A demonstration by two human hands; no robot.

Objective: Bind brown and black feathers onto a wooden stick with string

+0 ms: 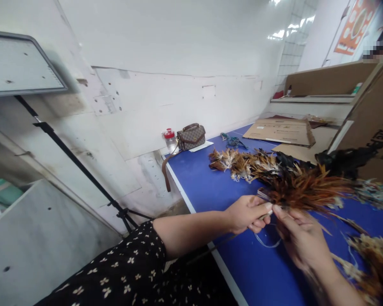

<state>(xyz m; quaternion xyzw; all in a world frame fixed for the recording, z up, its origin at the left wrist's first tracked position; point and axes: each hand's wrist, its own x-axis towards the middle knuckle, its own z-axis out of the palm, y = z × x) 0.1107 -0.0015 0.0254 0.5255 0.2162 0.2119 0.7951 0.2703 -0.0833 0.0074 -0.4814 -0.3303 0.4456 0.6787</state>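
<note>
My left hand point(249, 213) is closed with its thumb pressed down at the base of a bunch of reddish-brown feathers point(309, 189). Beside it, almost touching, my right hand point(301, 238) pinches thumb and fingers at the same spot; what lies in that pinch is too small to make out. A thin pale string point(268, 246) hangs in a loop below the two hands. Out of my left fist a thin dark rod-like piece runs down past the table edge. Brown, white and black feather strips point(242, 163) lie just beyond the hands.
The blue table point(194, 176) carries a checked handbag point(191, 137), a red-capped bottle point(170, 142), flattened cardboard point(279, 129), and loose feathers point(370, 250) at right. A large cardboard box point(376, 114) stands at right. On the left are a tripod point(79, 157) and a screen-like panel point(22, 63).
</note>
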